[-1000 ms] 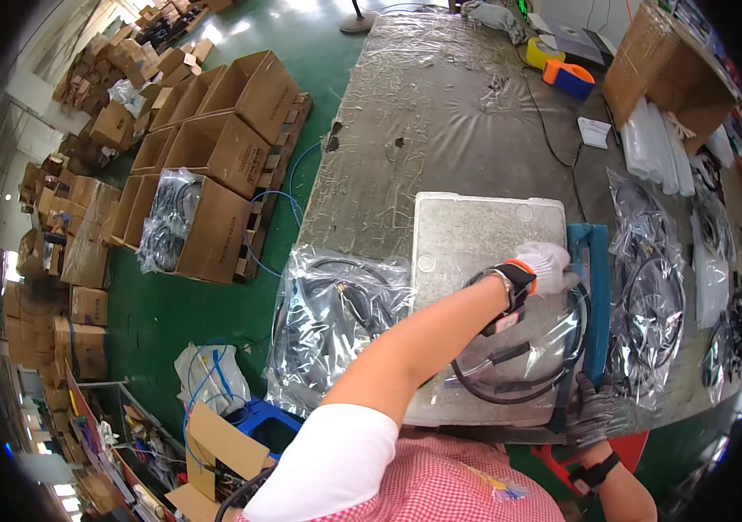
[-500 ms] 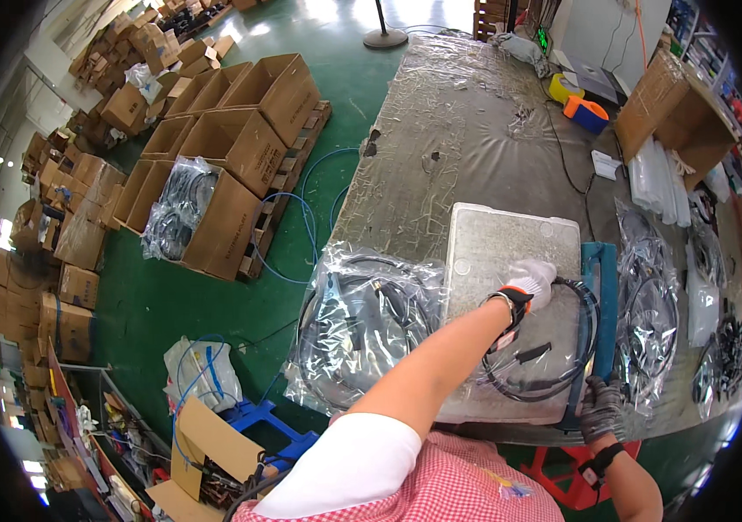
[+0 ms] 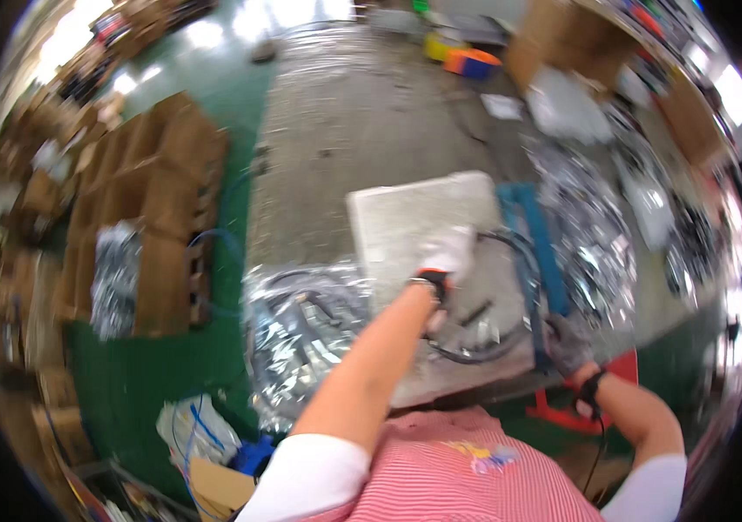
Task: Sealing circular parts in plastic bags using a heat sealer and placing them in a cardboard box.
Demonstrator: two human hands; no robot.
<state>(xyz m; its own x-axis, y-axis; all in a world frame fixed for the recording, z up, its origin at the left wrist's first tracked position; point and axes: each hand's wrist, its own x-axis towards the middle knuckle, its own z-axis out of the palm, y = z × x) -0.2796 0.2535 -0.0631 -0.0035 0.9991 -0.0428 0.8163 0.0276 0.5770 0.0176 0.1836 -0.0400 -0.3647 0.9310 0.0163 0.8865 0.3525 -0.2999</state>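
Black cable (image 3: 484, 344), looped into a rough coil, lies on the pale foam slab (image 3: 406, 217) at the near edge of the bench (image 3: 345, 113), and the whole relation turns on it sitting between the two hands. The left hand (image 3: 447, 257), in a white glove, is stretched out over the slab and rests at the far-left side of the loop, with the cable curving away from it toward the person's right and back toward the body. The picture is blurred, so I cannot tell whether its fingers are closed on the cable or only pressing beside it. The right hand (image 3: 567, 344), in a dark grey glove, is at the near-right end of the loop, just beside the blue bar (image 3: 532, 235) that runs away from the person along the slab's right edge; its fingers look curled together, seemingly around the cable or the bar's near end, though the blur keeps that uncertain. The coil's long axis runs roughly from the left hand diagonally down to the right hand, so each hand sits at one end of it. Clear plastic bags of more cable (image 3: 301, 339) lie to the left of the slab.
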